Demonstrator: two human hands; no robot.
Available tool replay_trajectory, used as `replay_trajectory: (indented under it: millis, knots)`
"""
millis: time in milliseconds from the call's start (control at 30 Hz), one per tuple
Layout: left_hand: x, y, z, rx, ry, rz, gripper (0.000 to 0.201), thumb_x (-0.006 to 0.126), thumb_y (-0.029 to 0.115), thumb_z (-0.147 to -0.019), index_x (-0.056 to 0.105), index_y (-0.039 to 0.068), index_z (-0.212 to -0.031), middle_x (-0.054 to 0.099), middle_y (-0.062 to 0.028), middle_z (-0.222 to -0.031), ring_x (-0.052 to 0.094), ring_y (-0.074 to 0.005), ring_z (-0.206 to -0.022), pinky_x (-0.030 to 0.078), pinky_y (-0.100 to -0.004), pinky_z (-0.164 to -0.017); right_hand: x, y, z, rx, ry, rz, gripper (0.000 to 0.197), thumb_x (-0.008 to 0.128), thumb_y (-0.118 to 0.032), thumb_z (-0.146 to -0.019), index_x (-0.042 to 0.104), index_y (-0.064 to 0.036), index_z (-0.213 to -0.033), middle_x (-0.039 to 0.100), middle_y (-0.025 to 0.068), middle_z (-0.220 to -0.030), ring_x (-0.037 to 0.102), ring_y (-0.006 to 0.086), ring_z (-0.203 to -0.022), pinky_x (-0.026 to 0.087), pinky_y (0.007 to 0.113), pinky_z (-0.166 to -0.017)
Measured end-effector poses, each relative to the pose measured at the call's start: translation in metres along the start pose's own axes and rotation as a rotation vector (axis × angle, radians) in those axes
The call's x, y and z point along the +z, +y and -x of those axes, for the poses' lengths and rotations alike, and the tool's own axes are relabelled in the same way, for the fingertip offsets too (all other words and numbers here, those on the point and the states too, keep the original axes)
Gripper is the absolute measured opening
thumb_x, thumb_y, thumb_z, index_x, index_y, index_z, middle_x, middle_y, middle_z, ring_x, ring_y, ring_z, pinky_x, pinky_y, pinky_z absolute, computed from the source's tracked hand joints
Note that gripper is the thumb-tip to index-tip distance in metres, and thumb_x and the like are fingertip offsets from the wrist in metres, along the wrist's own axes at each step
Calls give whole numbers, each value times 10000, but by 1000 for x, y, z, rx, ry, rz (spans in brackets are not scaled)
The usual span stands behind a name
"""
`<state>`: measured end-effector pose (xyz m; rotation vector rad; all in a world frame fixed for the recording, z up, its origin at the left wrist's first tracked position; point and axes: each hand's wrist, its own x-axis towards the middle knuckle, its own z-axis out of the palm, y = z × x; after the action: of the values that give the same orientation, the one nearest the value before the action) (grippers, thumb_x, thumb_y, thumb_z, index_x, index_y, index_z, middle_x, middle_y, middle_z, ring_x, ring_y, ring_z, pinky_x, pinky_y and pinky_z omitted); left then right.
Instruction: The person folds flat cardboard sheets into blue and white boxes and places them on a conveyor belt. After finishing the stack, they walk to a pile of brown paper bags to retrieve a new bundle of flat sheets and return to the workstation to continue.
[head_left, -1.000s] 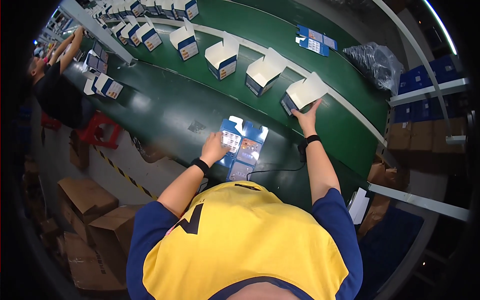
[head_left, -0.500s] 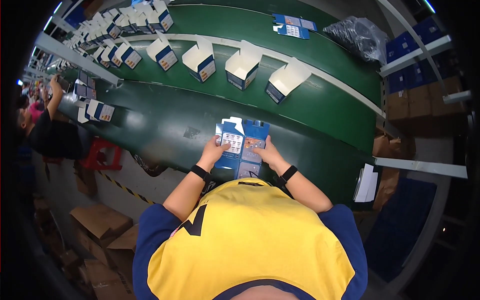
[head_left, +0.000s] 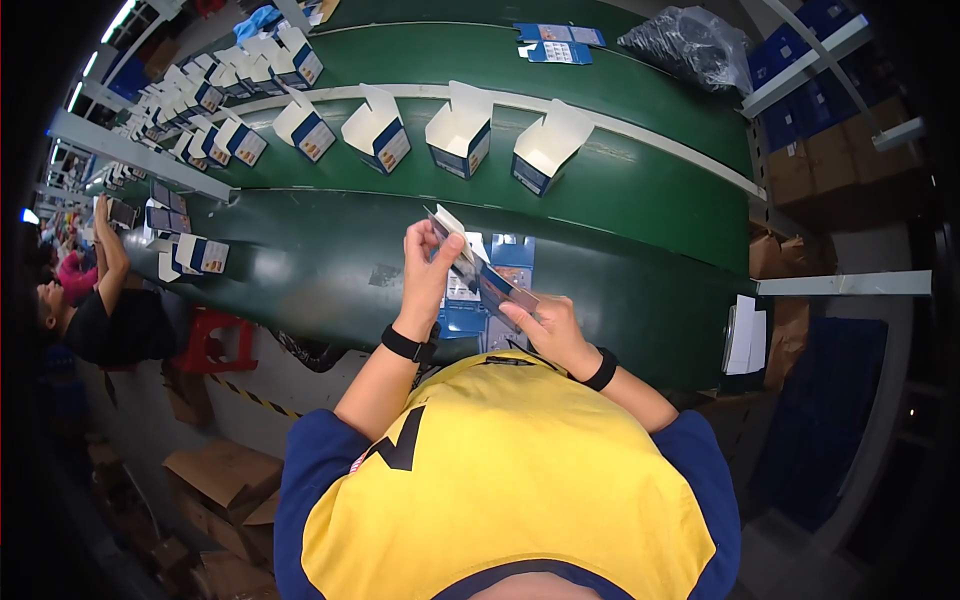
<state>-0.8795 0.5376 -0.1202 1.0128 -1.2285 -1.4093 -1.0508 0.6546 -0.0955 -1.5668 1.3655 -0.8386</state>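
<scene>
Left grip (head_left: 430, 268) and right grip (head_left: 556, 332) pinch carton (head_left: 492, 287) by desk's (head_left: 330, 245) near edge; creases best kept square

Yellow shirt (head_left: 510, 460), angular black mark (head_left: 405, 441) towards ten o'clock, navy sleeves (head_left: 308, 465) at nine and three, navy collar (head_left: 520, 565) at six; black wristbands (head_left: 408, 346).

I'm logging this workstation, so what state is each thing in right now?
Held carton: tilted, not formed into a box
Left hand: gripping its far end
Right hand: gripping its near end
Blank beneath: flat, unfolded
Rightmost box: upright, open, lid raised
Far blank: flat, unfolded
Plastic bag: crumpled
</scene>
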Motion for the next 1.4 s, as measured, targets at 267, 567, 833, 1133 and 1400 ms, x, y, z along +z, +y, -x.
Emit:
replay_trajectory:
  millis: [267, 567, 833, 1133, 1400]
  knots:
    - [42, 35, 9, -234, -388, 168, 567, 641, 326, -821, 378, 21, -1220, 467, -87, -1165, 458, -142, -1048, 363, -277, -896, -5, 2, -5, -313, 420, -608, 1013, 728, -343, -729, 49, -54, -1423, 300, 173, -1383, 370, 246, -1227, 320, 324, -987]
    - [68, 50, 52, -106, -929, -138, 1060, 769, 357, -673, 84, 53, -1423, 331, -152, -1353, 328, -231, -1260, 252, -329, -1040, -25, 8, -8, -262, 703, -723, 1210, 775, -528, -590, 53, -27, -1422, 217, 150, -1442, 254, 257, -1316, 230, 341, -1057]
    - [49, 62, 34, 278, -648, -389, 1069, 830, 200, -579, 147, 62, -1389, 341, -190, -1326, 327, -320, -1257, 262, -391, -1043, -57, -22, 27, -422, 153, -605, 1087, 825, -375, -594, 182, -20, -1394, 221, 146, -1440, 287, 242, -1302, 258, 358, -1048]
    - [65, 50, 51, 655, -613, -501, 1009, 842, 199, -550, 240, 163, -1358, 325, -201, -1301, 386, -373, -1178, 283, -444, -1024, -57, -27, 28, -123, 357, -539, 945, 782, -334, -663, 245, -35, -1380, 390, 155, -1343, 334, 261, -1277, 286, 361, -1030]
    - [84, 70, 55, 772, -585, -367, 832, 854, 229, -523, 454, 298, -1249, 347, -193, -1264, 408, -373, -1134, 217, -487, -1048, -66, -27, 29, -323, 305, -1384, 748, 624, -191, -834, 179, -74, -1423, 446, 95, -1278, 465, 165, -1101, 352, 288, -950]
